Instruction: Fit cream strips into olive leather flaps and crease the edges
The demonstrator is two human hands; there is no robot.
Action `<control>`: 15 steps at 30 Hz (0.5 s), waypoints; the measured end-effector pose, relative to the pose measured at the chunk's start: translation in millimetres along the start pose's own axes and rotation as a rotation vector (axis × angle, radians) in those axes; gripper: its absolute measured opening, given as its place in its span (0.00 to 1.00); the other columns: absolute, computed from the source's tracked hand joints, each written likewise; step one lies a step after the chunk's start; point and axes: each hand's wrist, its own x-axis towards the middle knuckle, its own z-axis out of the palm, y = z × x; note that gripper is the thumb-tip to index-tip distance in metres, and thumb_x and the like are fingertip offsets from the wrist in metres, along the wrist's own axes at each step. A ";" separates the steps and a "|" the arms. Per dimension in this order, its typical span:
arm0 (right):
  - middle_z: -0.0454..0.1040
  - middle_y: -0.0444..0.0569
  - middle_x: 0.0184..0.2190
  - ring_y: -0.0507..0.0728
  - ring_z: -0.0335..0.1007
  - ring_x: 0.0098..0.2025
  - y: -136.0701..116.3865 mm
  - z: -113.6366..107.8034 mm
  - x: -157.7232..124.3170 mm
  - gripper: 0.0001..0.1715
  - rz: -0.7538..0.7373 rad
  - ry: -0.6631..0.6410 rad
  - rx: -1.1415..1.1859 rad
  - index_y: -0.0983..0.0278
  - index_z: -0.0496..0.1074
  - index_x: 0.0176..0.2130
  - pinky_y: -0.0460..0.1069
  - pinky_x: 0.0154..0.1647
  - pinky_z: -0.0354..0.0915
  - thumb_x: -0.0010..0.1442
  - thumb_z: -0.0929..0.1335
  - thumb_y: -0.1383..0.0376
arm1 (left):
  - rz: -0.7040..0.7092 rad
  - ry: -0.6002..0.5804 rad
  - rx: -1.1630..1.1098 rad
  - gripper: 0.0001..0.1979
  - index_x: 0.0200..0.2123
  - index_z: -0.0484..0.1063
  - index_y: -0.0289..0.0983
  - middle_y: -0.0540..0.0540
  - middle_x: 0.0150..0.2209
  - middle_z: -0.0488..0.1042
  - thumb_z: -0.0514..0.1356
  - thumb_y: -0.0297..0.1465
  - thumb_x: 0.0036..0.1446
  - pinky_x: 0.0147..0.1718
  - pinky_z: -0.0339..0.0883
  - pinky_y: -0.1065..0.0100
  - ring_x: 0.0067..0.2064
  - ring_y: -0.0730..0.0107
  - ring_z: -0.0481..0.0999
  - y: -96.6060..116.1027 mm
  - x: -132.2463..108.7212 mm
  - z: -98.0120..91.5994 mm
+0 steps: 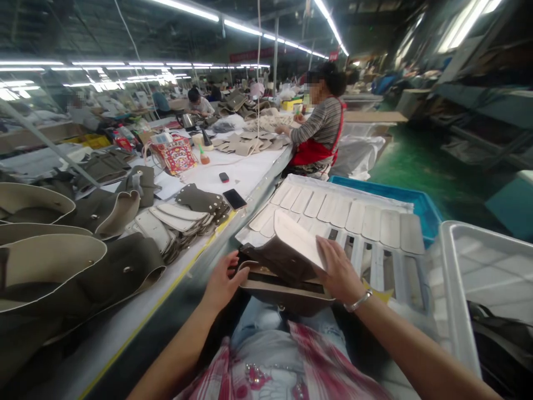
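A dark brown leather handbag (287, 294) rests on the lap in front of me, its mouth gaping toward me. Its flap (297, 236) is raised, with the pale inner side showing. My right hand (339, 272) is closed on the flap's right edge, thumb below and fingers over the pale face. At the bag's left end is my left hand (225, 280), fingers loosely bent and thumb apart, with nothing in it. Whether its thumb tip touches the bag's rim, I cannot tell. The bag's far side is hidden behind the flap.
On the left, a white table (208, 172) bears brown bag bodies (125, 266), stacked flap pieces (179, 219) and a phone (235, 199). Pale strips (350, 214) lie in rows on a rack by a blue crate (431, 214). A white bin (452, 278) stands right. A co-worker (318, 125) sits ahead.
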 end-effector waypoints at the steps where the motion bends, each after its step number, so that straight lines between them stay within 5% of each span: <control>1: 0.62 0.62 0.49 0.66 0.57 0.52 -0.2 1.8 -2.2 0.37 -0.011 -0.020 -0.018 0.71 0.49 0.60 0.61 0.53 0.60 0.53 0.63 0.66 | -0.043 0.002 0.044 0.27 0.51 0.64 0.37 0.46 0.37 0.71 0.58 0.45 0.51 0.38 0.68 0.66 0.40 0.66 0.72 -5.4 -2.4 2.6; 4: 0.63 0.61 0.49 0.66 0.57 0.51 0.0 1.9 -11.0 0.40 -0.042 -0.101 -0.103 0.72 0.52 0.59 0.60 0.52 0.58 0.48 0.64 0.70 | -0.153 -0.083 0.157 0.33 0.54 0.61 0.34 0.52 0.26 0.67 0.56 0.48 0.50 0.31 0.66 0.68 0.30 0.68 0.71 -17.2 -7.4 6.8; 8: 0.63 0.62 0.50 0.66 0.57 0.51 -3.6 -0.8 -17.6 0.41 -0.065 -0.178 -0.188 0.73 0.52 0.60 0.59 0.52 0.56 0.49 0.65 0.66 | -0.231 -0.164 0.096 0.34 0.57 0.58 0.35 0.53 0.25 0.65 0.56 0.48 0.51 0.22 0.63 0.71 0.25 0.70 0.69 -24.0 -11.5 11.8; 15: 0.60 0.61 0.55 0.66 0.59 0.49 -22.7 5.6 5.3 0.45 -0.229 -0.354 -0.173 0.63 0.49 0.63 0.59 0.46 0.56 0.50 0.66 0.54 | -0.010 0.096 -0.008 0.18 0.50 0.66 0.36 0.46 0.35 0.71 0.51 0.35 0.58 0.39 0.66 0.66 0.35 0.69 0.71 -10.1 -11.6 7.9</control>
